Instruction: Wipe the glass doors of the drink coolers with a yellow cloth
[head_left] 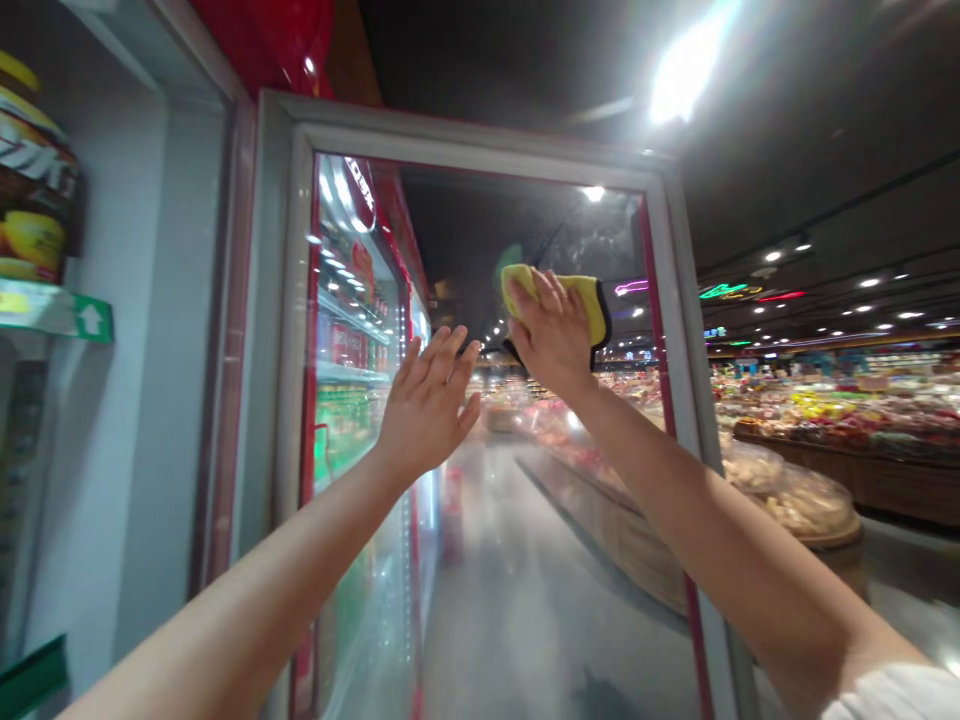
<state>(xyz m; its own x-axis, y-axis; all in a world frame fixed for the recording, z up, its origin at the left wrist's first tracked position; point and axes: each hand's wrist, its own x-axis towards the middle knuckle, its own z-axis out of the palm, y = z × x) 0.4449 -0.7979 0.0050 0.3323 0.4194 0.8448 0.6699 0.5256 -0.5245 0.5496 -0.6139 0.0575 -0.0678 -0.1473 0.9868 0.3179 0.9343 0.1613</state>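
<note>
The right hand (pixel 550 335) is pressed flat against the tall glass door pane (pixel 480 235), its fingers curled lightly over a folded yellow microfibre cloth with black edging (pixel 570 292), gripping it between palm and pane. The cloth sits in the upper part of the pane, right of centre and nearer the right side of the frame than the left. Its long axis slants gently from upper left to lower right, with one yellow corner showing beyond the fingertips and the black edge showing past the hand on the right. The left hand (pixel 429 405) is open and empty, its fingers spread and raised towards the pane, lower down and to the left, well apart from the cloth; whether its palm touches the glass cannot be told. So the right hand is the nearer one, and the cloth lies under it. Around the pane runs a pale grey metal door frame with red inner trim (pixel 465 135). To the left, a green shelf tag with a white arrow (pixel 56 312) hangs from a shelf edge, while a wooden produce display counter (pixel 885 482) stands off to the right.
</note>
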